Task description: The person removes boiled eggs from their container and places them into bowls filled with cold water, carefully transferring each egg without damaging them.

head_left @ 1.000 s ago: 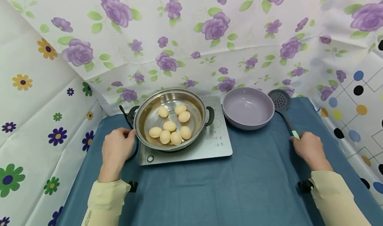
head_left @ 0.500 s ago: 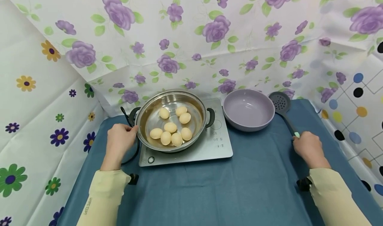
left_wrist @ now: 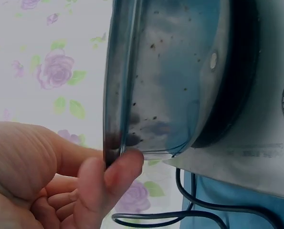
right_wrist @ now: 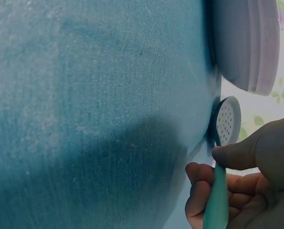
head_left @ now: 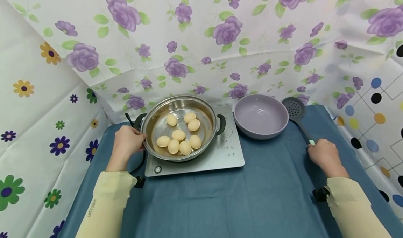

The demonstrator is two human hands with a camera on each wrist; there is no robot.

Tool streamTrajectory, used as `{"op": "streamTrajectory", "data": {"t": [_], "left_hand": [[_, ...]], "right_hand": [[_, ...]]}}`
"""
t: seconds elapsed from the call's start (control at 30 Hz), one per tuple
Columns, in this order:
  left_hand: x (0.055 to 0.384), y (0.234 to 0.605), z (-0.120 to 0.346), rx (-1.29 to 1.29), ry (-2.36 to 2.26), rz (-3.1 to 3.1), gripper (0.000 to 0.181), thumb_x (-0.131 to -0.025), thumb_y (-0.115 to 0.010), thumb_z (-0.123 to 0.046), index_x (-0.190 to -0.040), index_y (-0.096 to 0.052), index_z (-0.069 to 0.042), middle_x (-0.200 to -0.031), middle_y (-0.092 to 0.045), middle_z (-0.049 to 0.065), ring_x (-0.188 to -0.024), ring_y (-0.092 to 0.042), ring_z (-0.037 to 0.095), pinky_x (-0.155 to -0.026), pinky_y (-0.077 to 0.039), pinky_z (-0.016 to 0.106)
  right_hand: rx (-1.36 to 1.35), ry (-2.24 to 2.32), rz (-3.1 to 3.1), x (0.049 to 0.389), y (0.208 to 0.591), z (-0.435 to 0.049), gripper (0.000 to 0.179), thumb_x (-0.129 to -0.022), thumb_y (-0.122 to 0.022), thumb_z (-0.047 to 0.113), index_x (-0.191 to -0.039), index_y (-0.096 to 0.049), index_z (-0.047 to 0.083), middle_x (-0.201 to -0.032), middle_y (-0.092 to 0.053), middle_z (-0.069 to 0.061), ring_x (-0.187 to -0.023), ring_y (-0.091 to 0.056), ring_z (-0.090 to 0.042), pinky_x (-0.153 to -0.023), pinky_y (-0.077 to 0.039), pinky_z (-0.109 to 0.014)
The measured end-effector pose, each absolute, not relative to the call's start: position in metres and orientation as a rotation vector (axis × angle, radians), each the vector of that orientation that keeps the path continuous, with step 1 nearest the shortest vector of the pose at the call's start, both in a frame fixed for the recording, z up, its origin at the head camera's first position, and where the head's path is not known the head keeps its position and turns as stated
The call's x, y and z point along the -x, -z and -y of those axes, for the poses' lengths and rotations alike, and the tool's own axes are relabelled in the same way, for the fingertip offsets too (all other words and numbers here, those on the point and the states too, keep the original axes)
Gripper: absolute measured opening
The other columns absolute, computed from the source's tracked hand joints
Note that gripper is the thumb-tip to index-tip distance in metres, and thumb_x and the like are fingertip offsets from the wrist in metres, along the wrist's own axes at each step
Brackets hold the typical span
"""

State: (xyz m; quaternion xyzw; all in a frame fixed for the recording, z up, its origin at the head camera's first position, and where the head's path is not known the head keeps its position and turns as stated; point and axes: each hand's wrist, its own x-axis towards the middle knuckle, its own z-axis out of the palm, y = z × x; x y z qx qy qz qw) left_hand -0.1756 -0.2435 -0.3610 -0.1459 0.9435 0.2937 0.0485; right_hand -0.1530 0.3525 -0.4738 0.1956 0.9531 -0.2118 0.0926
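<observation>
Near the left handle of a steel pot [head_left: 157,126], my left hand [head_left: 126,141] pinches the rim between thumb and fingers. In the left wrist view the fingertips sit on the edge of the pot's wall [left_wrist: 170,71]. Several pale brown eggs [head_left: 178,135] lie inside, in shallow clear liquid. My right hand [head_left: 324,155] grips the mint-green handle [right_wrist: 217,200] of a grey skimmer [head_left: 294,107]. Its round perforated head rests at the back right, beside a lilac bowl [head_left: 261,113]. The palm and fingers cover most of that handle in the head view.
Under the pot is a silver induction cooktop [head_left: 195,168] with a black cable [left_wrist: 189,214] at its left. A blue cloth [head_left: 220,206] covers the table. Flower-patterned sheets [head_left: 176,49] hang close behind and on the left, and a dotted sheet hangs on the right.
My left hand has shifted slightly forward along the pot's rim, and its fingers now close on the edge. My right hand keeps hold of the skimmer with hardly any movement.
</observation>
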Motion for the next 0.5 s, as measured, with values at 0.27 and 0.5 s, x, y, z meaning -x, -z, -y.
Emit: {"op": "streamTrajectory", "data": {"t": [0.27,0.5], "left_hand": [[0.1813,0.3559,0.2480,0.450,-0.945,-2.787,0.025,-0.089,-0.061,-0.022,-0.092,-0.071,0.000,-0.077,-0.071,0.017,-0.058,-0.069,0.018,-0.053,-0.054,0.031],[0.1820,0.3573,0.2480,0.459,-0.936,-2.786,0.025,-0.089,-0.061,-0.022,-0.094,-0.070,0.000,-0.079,-0.071,0.017,-0.060,-0.070,0.020,-0.053,-0.055,0.032]], "right_hand": [[-0.584,0.637,-2.835,0.1552,0.4740,-0.3531,0.043,-0.098,-0.038,0.033,-0.070,-0.052,0.003,-0.067,-0.047,-0.013,-0.062,-0.050,-0.028,-0.053,-0.037,-0.036],[-0.498,0.631,-2.868,0.1513,0.4730,-0.3572,0.042,-0.099,-0.035,0.032,-0.069,-0.049,0.005,-0.060,-0.044,-0.009,-0.055,-0.047,-0.024,-0.047,-0.035,-0.033]]}}
